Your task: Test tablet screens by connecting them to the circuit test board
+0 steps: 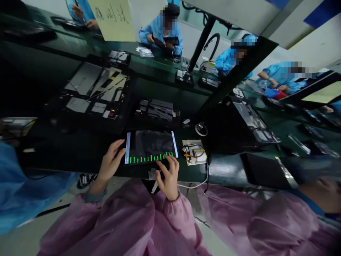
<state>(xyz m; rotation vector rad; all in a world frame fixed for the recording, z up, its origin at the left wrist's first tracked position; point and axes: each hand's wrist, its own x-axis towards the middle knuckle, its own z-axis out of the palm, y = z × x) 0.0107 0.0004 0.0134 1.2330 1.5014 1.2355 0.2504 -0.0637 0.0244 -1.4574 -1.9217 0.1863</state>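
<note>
Evidently, the tablet screen [153,143] lay flat on the dark green table [226,174], close to the near edge and right in front of the person in pink. It was lit, with pale strips down its left and right sides and a row of green marks along the lower part. The left hand [110,161] was loosely spread beside the screen's left side, thumb and fingers parted and grasping nothing; whether its fingertips touched the edge, I couldn't tell. The right hand [168,175] was unclenched too, its fingers reaching over the lower right corner (contact with the glass was hard to judge) and its thumb lower down, near a small clear piece of film [152,174].

Just right of the screen sat a flat panel [195,153] with yellow edges, a black cable and an orange ribbon across it. Behind that lay a white ring [201,129]. Beyond the screen stood an opened device [160,109] with grey parts, and farther left a larger black tray [124,106] held metal plates and white pieces
</note>
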